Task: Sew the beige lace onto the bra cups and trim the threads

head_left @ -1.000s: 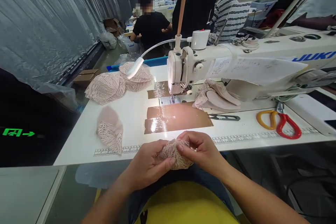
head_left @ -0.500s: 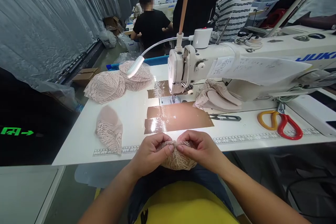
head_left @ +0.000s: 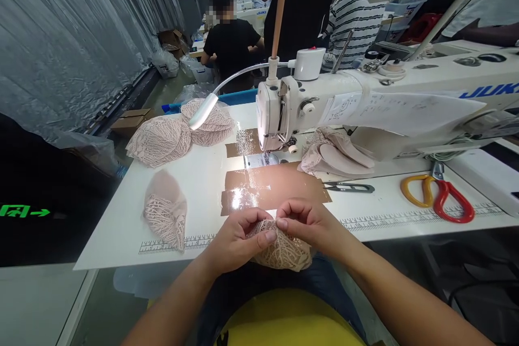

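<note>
A beige lace piece hangs between my hands at the table's front edge, over my lap. My left hand pinches its upper edge between thumb and fingers. Close beside it, my right hand grips the same edge, thumb and fingertips pressed together. Another lace piece with a sheer part lies on the table to the left. Behind it, stacked lace pieces rest near the far left edge. The sewing machine stands beyond my hands.
Brown tape covers part of the white table. Thread snips and red-and-yellow scissors lie to the right. Folded fabric pieces sit beside the machine. A bendable lamp arches over the stacks. People sit and stand behind.
The lace piece has swung slightly right and spread below my hands. My fingertips have shifted along its upper edge. The camera view has tilted a little.
</note>
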`<state>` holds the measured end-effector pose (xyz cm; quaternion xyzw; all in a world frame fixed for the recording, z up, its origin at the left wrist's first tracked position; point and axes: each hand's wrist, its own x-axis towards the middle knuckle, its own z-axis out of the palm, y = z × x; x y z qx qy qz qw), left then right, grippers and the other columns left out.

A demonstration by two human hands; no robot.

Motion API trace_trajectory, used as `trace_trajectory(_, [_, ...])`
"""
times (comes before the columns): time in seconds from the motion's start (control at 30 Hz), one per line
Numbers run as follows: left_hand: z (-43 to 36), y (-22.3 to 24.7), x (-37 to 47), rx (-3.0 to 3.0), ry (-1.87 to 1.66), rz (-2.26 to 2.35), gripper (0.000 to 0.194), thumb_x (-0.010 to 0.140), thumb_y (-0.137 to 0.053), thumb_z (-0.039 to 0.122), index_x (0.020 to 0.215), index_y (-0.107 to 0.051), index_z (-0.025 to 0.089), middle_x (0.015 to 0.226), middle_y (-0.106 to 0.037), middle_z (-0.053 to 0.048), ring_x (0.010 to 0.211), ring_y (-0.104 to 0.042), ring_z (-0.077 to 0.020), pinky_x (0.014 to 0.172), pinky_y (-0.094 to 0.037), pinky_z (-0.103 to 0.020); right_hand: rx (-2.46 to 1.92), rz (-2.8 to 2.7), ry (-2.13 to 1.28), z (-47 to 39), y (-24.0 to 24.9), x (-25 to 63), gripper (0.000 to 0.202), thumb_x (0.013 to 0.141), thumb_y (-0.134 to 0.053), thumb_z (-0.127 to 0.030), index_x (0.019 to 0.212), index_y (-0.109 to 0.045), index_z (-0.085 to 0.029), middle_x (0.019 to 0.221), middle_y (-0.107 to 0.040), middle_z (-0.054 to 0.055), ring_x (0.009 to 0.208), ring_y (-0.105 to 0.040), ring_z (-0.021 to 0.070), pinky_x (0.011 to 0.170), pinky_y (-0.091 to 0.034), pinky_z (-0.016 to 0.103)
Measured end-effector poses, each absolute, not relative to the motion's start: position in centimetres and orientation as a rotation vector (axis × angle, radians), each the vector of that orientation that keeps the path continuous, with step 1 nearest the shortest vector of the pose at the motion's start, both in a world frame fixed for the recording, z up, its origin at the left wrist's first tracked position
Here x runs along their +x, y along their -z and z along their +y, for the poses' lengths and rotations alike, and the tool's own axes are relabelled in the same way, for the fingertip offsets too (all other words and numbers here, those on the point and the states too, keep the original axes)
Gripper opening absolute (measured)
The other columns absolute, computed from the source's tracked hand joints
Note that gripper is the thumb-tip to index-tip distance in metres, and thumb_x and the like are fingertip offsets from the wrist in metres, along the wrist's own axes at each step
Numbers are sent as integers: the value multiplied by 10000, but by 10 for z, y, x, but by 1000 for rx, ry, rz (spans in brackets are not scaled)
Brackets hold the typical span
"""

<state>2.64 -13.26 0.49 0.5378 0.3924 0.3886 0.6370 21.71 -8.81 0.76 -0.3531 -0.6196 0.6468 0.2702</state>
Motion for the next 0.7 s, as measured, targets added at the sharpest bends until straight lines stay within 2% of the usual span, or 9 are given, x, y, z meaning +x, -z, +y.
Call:
trace_trajectory(0.13, [-125,0,35,1094,-954,932,234,779,-673,330,770,-627,102,695,-528,-11,649,-458,-95,616,-382,-210,-950,-1548,-1853,-79,-7,213,326,713,-684,-449,670,-561,-150,565,-440,-43,525,-369,77,489,-293,213])
trace_trajectory(0.27, [-117,7,38,790,-1012,953,268,707,-735,327,695,-566,120,599,-516,18,539,-449,-72,532,-362,-191,-924,-1530,-1872,-66,-2,210,317,715,-685,-443,685,-575,-148,589,-464,-37,554,-398,80,528,-329,219])
trace_trajectory(0.37, [-111,-4,16,669,-1115,1063,287,701,-727,327,664,-515,139,563,-509,30,496,-455,-76,490,-356,-188,-1000,-1532,-1787,-52,-1,221,303,710,-689,-438,784,-616,-154,736,-570,12,679,-506,123,629,-410,255])
trace_trajectory(0.43, [-105,-19,-7,700,-1233,1185,250,725,-699,334,702,-533,148,607,-547,17,544,-505,-105,524,-399,-212,-1086,-1524,-1679,-44,-1,237,314,708,-687,-444,853,-634,-170,844,-606,38,769,-546,155,682,-435,282])
trace_trajectory(0.57, [-81,-43,-35,1134,-1491,1652,219,765,-660,343,696,-554,165,604,-511,33,545,-464,-97,533,-380,-209,-1208,-1561,-1466,-30,-5,266,299,746,-646,-455,878,-644,-187,850,-604,34,772,-542,160,701,-430,288])
trace_trajectory(0.63, [-63,-39,-23,1593,-1349,1809,216,810,-595,317,662,-556,164,620,-514,10,585,-472,-118,561,-384,-229,-1227,-1662,-1406,-23,-12,268,268,780,-605,-439,877,-645,-193,823,-596,25,741,-529,153,686,-421,283])
trace_trajectory(0.7, [-44,-24,2,2100,-1035,1803,225,837,-511,245,627,-536,167,629,-516,-20,620,-488,-150,594,-398,-267,-1238,-1837,-1352,-15,-21,261,234,816,-549,-400,885,-648,-200,783,-598,15,699,-521,150,649,-407,277])
